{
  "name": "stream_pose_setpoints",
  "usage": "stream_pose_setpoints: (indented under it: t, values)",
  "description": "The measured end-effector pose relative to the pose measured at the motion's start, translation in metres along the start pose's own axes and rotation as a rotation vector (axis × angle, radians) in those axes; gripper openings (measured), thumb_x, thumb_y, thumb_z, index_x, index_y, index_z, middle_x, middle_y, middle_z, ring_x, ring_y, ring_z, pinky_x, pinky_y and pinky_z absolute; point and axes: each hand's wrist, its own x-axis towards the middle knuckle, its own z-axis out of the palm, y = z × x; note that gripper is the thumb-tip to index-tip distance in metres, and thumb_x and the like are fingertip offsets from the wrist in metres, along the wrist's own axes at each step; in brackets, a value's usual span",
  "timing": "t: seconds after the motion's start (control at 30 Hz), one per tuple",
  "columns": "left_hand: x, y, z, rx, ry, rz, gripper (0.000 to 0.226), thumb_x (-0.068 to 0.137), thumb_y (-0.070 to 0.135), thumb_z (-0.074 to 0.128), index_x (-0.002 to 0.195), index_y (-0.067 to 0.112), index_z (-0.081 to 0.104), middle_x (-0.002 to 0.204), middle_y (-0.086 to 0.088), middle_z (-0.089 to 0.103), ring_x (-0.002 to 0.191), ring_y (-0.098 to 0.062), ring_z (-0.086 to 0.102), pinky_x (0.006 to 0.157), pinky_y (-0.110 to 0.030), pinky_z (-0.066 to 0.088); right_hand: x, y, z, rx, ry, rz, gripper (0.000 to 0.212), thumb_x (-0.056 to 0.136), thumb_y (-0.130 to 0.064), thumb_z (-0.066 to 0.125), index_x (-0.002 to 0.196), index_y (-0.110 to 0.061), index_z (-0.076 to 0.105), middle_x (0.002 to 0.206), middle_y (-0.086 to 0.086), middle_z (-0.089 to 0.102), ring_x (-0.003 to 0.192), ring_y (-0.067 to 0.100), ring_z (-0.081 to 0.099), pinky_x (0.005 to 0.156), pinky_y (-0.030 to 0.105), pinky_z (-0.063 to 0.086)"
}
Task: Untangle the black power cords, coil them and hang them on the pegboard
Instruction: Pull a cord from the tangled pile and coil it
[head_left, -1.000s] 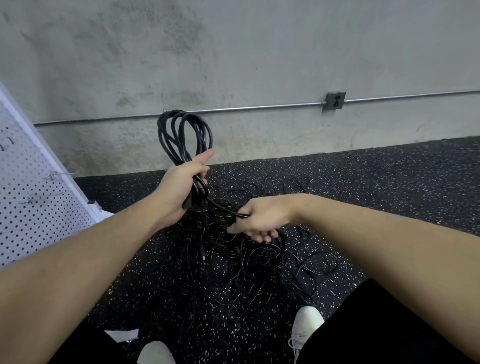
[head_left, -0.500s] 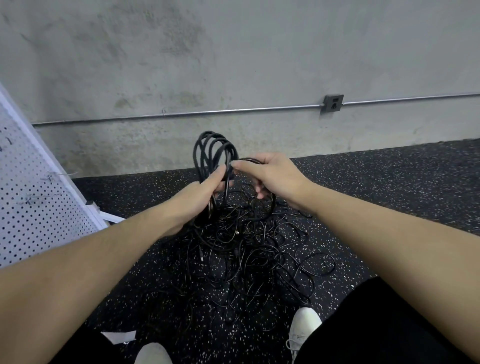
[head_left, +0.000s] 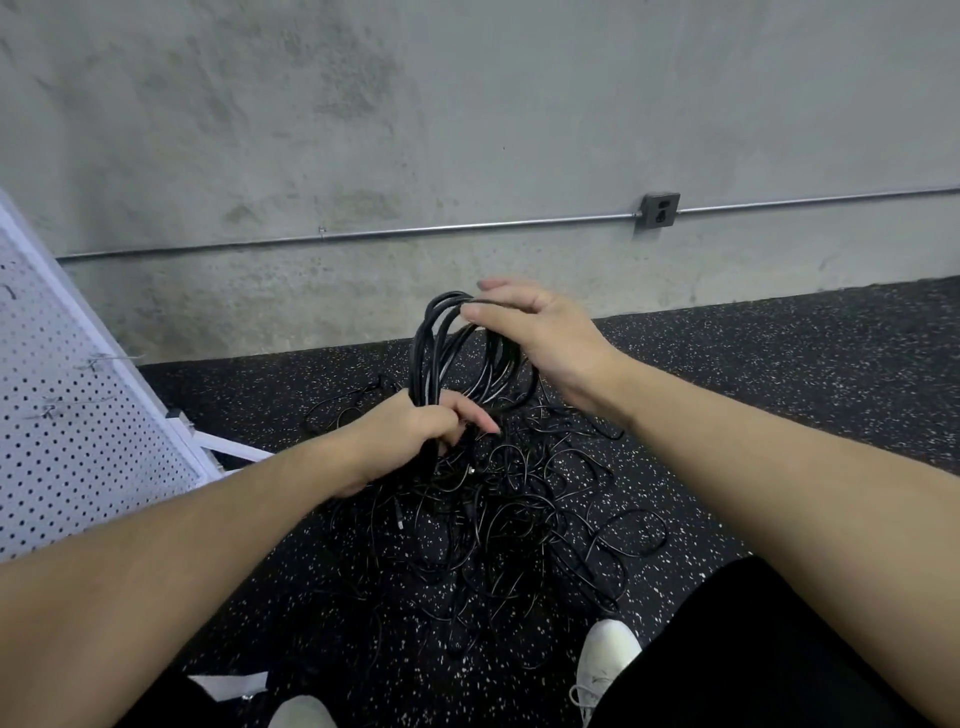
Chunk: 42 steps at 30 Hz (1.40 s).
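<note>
Since half a second ago the right hand (head_left: 540, 338) has risen to the top of the coil (head_left: 457, 358), and the left hand (head_left: 415, 431) has dropped lower, toward the tangle. The left hand's grip is clenched around the bottom of the coil of black power cord, holding its loops upright. The right hand's fingers are curled over the top of the loops, pinching a strand there. Directly below the coil, the tangle of cords (head_left: 509, 519) sprawls on the speckled floor (head_left: 779, 374), with thin strands trailing from it up into the left hand. Left of the tangle leans the white pegboard (head_left: 78, 431), its hooks bare. Beyond the tangle stands a concrete wall (head_left: 467, 130) with a conduit pipe (head_left: 415, 231) and an outlet box (head_left: 660, 209). Nearer than the tangle, white shoes (head_left: 605, 660) show.
</note>
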Motion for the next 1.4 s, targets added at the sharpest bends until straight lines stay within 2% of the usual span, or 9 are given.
stream_pose_setpoints:
  t: [0.07,0.2,0.37,0.5,0.67,0.97,1.07,1.23,1.4]
  values:
    - [0.000,0.001,0.004,-0.042,-0.034,0.025,0.037,0.072,0.017,0.046,0.090,0.010,0.077,0.077,-0.004,0.054,0.060,-0.007,0.046,0.059,-0.024,0.043,0.003,0.004,0.002,-0.035,0.135,-0.057,0.023,0.070,-0.035,0.091,0.087,-0.032,0.075,0.128,-0.010,0.063,0.122,0.009,0.060,0.106,0.034,0.047]
    - [-0.001,0.003,0.008,-0.046,-0.060,0.064,0.031,0.070,0.015,0.045,0.080,0.012,0.074,0.076,0.000,0.060,0.058,-0.005,0.049,0.058,-0.023,0.045,0.003,0.012,-0.001,0.150,0.080,0.142,0.064,0.073,-0.034,0.090,0.121,-0.023,0.048,0.100,0.008,0.075,0.089,0.027,0.072,0.082,0.052,0.058]
    - [0.003,-0.005,0.007,-0.092,0.046,0.123,0.035,0.071,0.014,0.045,0.080,0.017,0.079,0.069,-0.007,0.058,0.062,-0.016,0.053,0.063,-0.029,0.046,0.004,0.008,0.018,0.385,0.048,0.241,0.053,0.085,-0.026,0.082,0.126,-0.012,0.051,0.055,-0.002,0.049,0.048,0.012,0.051,0.051,0.029,0.053]
    - [0.006,0.005,0.014,-0.073,0.096,0.163,0.047,0.072,0.018,0.044,0.093,0.032,0.084,0.115,-0.027,0.055,0.095,-0.035,0.055,0.085,-0.039,0.047,0.011,0.004,0.019,0.513,0.091,0.235,0.046,0.086,-0.022,0.081,0.117,-0.018,0.047,0.051,-0.008,0.030,0.040,0.006,0.025,0.036,0.020,0.030]
    - [0.004,0.020,0.021,-0.020,0.094,0.242,0.047,0.071,0.017,0.045,0.095,0.036,0.081,0.131,0.022,0.055,0.111,0.009,0.055,0.098,-0.010,0.039,0.012,0.000,0.011,0.538,0.012,0.254,0.036,0.091,-0.027,0.074,0.112,-0.018,0.047,0.048,-0.010,0.026,0.041,0.005,0.022,0.044,0.020,0.028]
    - [0.005,0.014,0.019,-0.210,0.006,0.089,0.052,0.072,0.015,0.045,0.108,0.029,0.081,0.091,-0.005,0.061,0.095,-0.023,0.067,0.108,-0.051,0.047,0.007,0.003,0.006,0.378,-0.006,0.265,0.039,0.098,-0.049,0.059,0.109,-0.012,0.056,0.063,-0.001,0.057,0.057,0.012,0.057,0.059,0.027,0.058]
    - [0.009,0.008,0.017,-0.331,0.064,0.076,0.056,0.069,0.011,0.046,0.111,0.024,0.081,0.085,-0.003,0.061,0.088,-0.024,0.065,0.103,-0.052,0.052,0.003,0.013,-0.001,0.396,-0.127,0.352,0.055,0.106,-0.053,0.029,0.127,-0.012,0.058,0.104,0.013,0.074,0.099,0.029,0.070,0.082,0.043,0.057]
    - [0.010,0.005,0.006,-0.574,0.196,0.062,0.052,0.086,0.001,0.040,0.115,0.020,0.079,0.080,-0.002,0.063,0.075,-0.019,0.059,0.071,-0.031,0.054,-0.002,0.034,0.003,0.010,-0.413,0.490,0.035,0.096,-0.015,0.025,0.100,-0.017,0.060,0.084,-0.001,0.070,0.087,0.018,0.064,0.104,0.044,0.044]
    - [0.011,0.010,-0.007,-0.723,0.262,0.044,0.033,0.099,0.021,0.050,0.122,0.020,0.074,0.075,0.000,0.050,0.060,-0.014,0.052,0.061,-0.034,0.039,-0.005,0.034,0.010,-0.040,-0.628,0.435,0.044,0.096,-0.006,0.029,0.126,-0.031,0.049,0.108,0.008,0.072,0.117,0.028,0.066,0.108,0.049,0.042]
